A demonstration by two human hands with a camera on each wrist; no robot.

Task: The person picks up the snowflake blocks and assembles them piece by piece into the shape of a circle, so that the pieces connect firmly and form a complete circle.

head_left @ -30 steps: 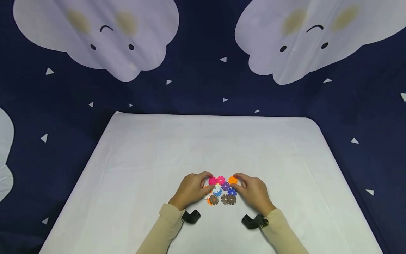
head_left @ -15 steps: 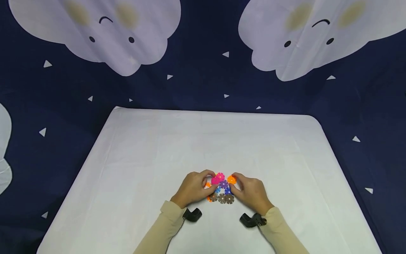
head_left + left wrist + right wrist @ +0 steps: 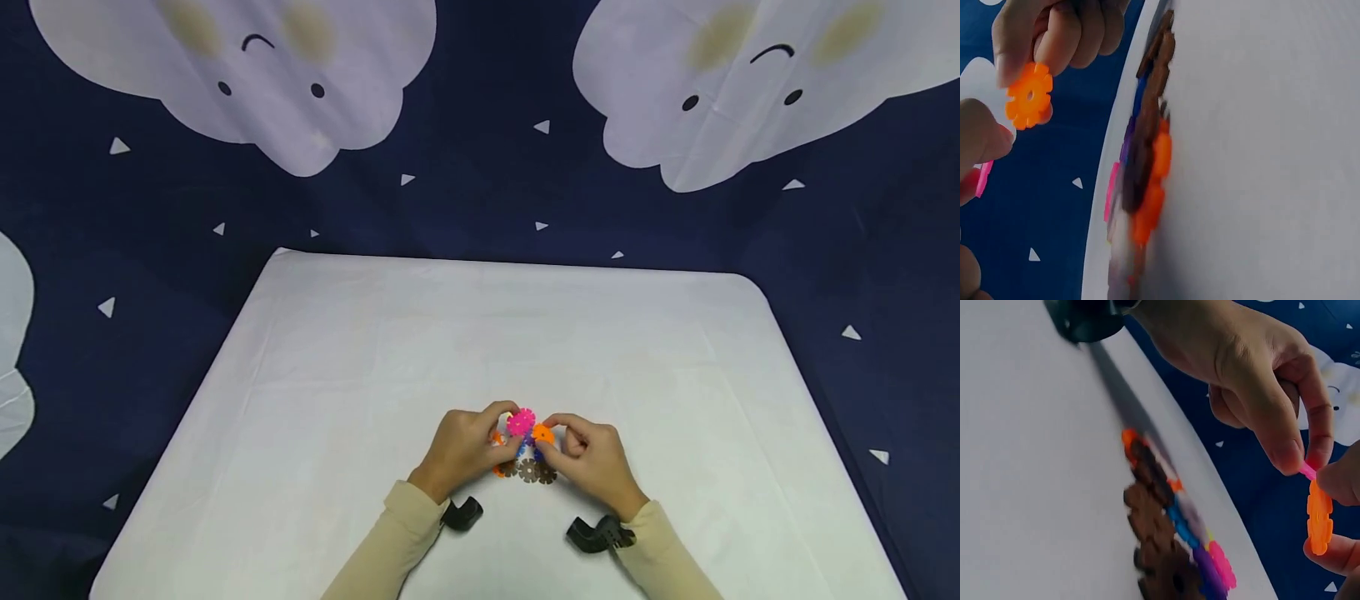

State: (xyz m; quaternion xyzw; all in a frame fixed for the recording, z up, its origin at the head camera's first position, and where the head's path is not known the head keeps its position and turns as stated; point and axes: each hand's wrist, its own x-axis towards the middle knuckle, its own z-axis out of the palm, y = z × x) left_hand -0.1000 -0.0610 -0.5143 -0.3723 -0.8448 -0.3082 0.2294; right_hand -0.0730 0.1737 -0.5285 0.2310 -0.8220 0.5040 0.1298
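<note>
My left hand [image 3: 465, 442] pinches a pink notched plastic disc [image 3: 521, 422], a snowflake building piece, between thumb and index finger. An orange snowflake disc [image 3: 543, 434] is pinched by my right hand [image 3: 600, 458], close to the pink one. In the right wrist view the pink disc [image 3: 1308, 470] and the orange disc [image 3: 1319, 519] meet or overlap; I cannot tell whether they are joined. Below both hands, more discs lie on the table: brown discs [image 3: 528, 472], orange discs [image 3: 1160, 156], a blue disc [image 3: 1179, 515] and a purple disc [image 3: 1209, 565]. My fingers partly hide this group.
A white-covered table [image 3: 480, 333] spreads around the discs. Behind it hangs a dark blue cloth [image 3: 480, 208] with clouds and small triangles. Black wrist cameras [image 3: 600, 533] stick out below the hands.
My left hand has taken up the pink disc and moved slightly right. My right hand has brought the orange disc leftward, so both discs are now closer together, above the others.
</note>
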